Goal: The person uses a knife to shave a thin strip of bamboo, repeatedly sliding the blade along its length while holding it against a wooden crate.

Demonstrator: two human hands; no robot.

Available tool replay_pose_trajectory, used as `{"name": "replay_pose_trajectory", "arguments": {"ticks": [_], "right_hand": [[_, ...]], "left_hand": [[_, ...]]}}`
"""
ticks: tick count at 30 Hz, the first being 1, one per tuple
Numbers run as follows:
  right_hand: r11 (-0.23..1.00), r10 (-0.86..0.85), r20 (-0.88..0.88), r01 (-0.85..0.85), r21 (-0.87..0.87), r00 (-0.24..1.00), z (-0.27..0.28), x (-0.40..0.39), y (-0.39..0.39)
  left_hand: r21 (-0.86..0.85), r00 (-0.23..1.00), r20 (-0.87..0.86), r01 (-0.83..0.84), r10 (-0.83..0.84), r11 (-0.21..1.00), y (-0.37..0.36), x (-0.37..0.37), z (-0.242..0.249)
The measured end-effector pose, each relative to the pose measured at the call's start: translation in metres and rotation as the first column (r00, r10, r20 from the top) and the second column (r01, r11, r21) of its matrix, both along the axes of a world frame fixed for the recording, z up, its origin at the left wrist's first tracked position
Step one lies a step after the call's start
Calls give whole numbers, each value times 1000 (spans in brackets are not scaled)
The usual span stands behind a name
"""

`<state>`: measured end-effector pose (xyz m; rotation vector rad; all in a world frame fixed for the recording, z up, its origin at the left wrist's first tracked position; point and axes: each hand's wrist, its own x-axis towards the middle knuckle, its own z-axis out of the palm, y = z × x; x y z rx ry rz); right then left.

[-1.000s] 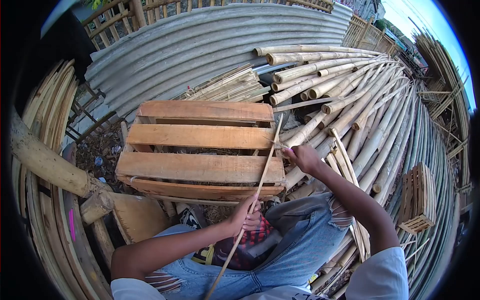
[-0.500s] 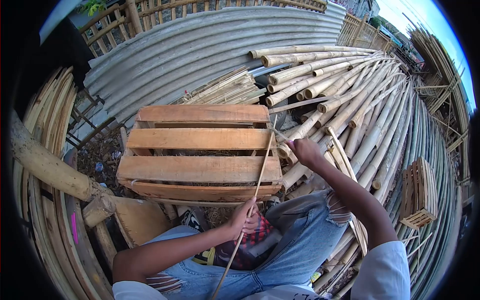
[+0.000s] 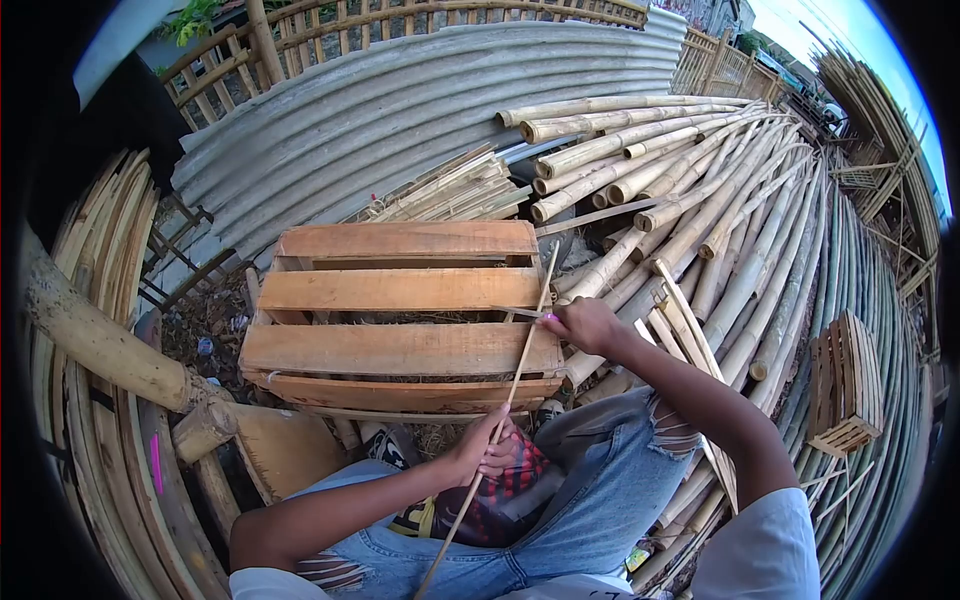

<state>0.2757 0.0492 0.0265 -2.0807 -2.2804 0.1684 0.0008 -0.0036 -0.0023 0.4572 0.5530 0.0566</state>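
A long thin bamboo strip runs from my lap up over the right end of a slatted wooden crate. Around the strip's lower part my left hand is closed, just in front of the crate. My right hand is closed on a knife, whose thin blade points left across the strip near its upper end. The knife's handle is mostly hidden in the fingers.
Bamboo poles are piled at the back right, and split strips lie behind the crate. A smaller crate stands at the right. At the left a thick pole juts in. Corrugated sheeting leans behind.
My right hand has moved down and slightly left along the strip, toward my left hand, and the blade now lies flatter across it. My left hand has barely moved.
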Motion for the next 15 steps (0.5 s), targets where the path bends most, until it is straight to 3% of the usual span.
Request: {"name": "replay_pose_trajectory", "arguments": {"ticks": [1,3,4,5,7,8,10,11,13,14,15], "right_hand": [[995,103,24,-103,16,994,-3,-3,-2],[937,-349,39,348,30,936,-12,41,21],[934,-358,188,350,72,915,-2,63,19],[918,-395,128,384,98,910,-13,78,16],[877,-450,-74,456,151,890,-40,84,13],[880,-446,-74,452,143,892,-45,86,14],[841,-494,-284,535,84,822,-21,72,9],[837,-501,-280,541,82,819,-5,61,4],[959,-280,-310,276,-58,909,20,42,-4],[995,-87,-301,68,-73,950,8,45,-4],[993,-5,-238,-22,-112,971,5,39,-5]], "left_hand": [[1,1000,-8,1,-1,1000,3,-2,-2],[-112,1000,30,8,-5,994,0,-5,-7],[-86,1000,7,7,-7,996,-2,-5,-5],[-7,1000,-7,24,-24,1000,-5,-7,-3],[-26,999,-11,48,-48,999,-8,-7,1],[-33,999,-15,43,-43,999,-8,-8,-1],[-44,999,17,34,-33,998,-7,-8,-4],[-48,999,19,41,-40,998,-6,-6,-4],[-70,998,43,45,-42,997,-4,-6,-4],[-83,998,46,48,-44,995,-3,-5,-6],[-82,998,45,51,-47,995,0,-6,-7]]}}
